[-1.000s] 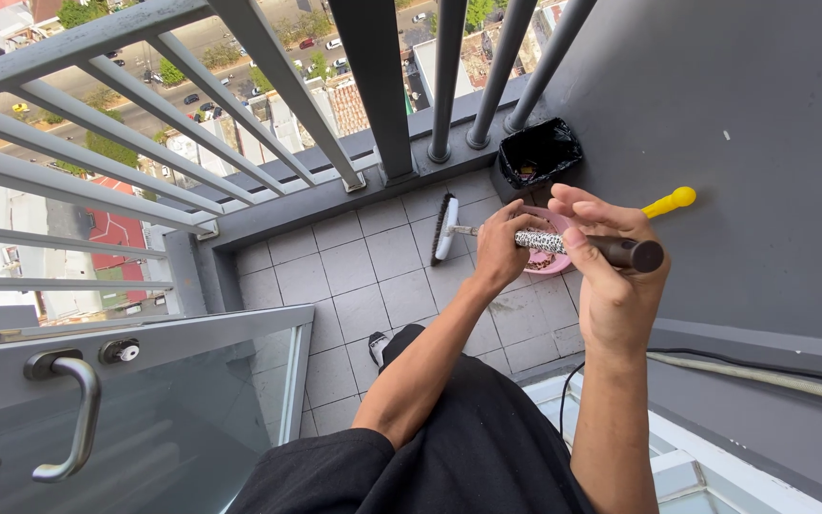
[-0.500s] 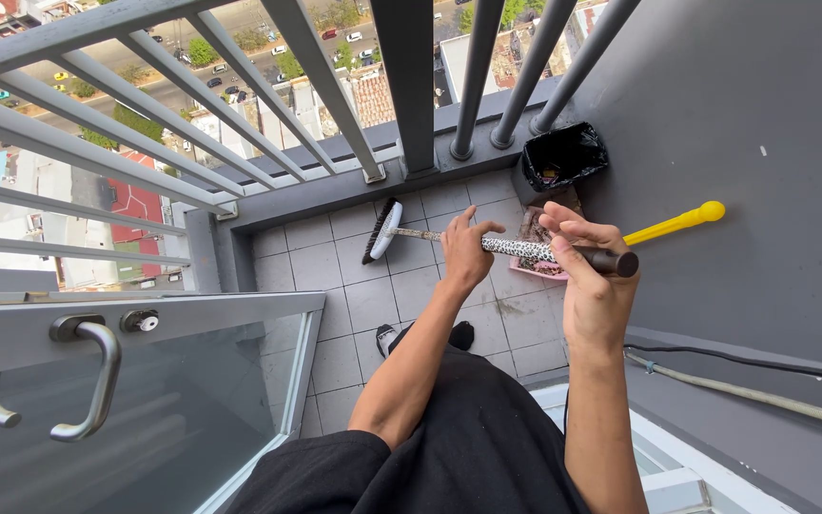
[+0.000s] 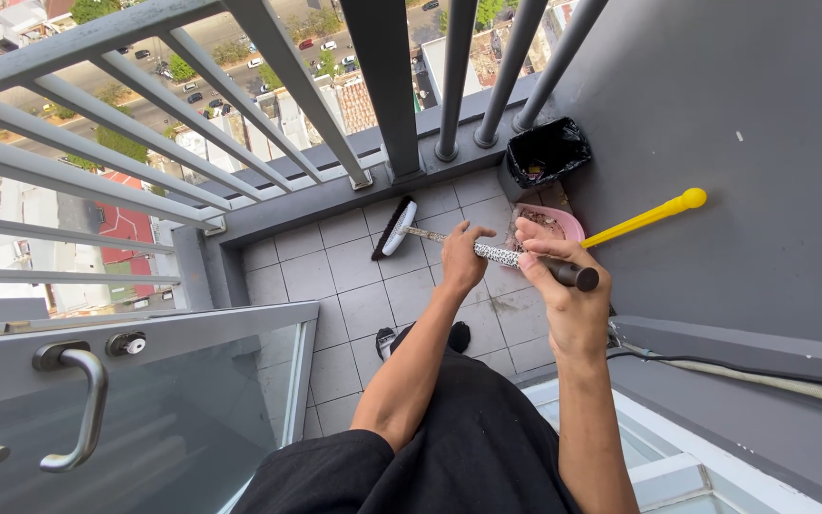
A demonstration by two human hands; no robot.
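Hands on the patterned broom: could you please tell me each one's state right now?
Left hand: closed around the spotted black-and-white broom handle.
Right hand: gripping its dark end.

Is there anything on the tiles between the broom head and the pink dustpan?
Nothing visible does. The broom head is lifted over bare floor tiles, and the stretch toward the pink dustpan by the wall shows only tiles, though the left hand and right hand on the handle hide part of it.

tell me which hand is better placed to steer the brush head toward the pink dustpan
Left, probably. The left hand grips the broom handle lower down, nearer the brush head, so it can guide it. The right hand holds the top end, farthest from the bristles, above the pink dustpan.
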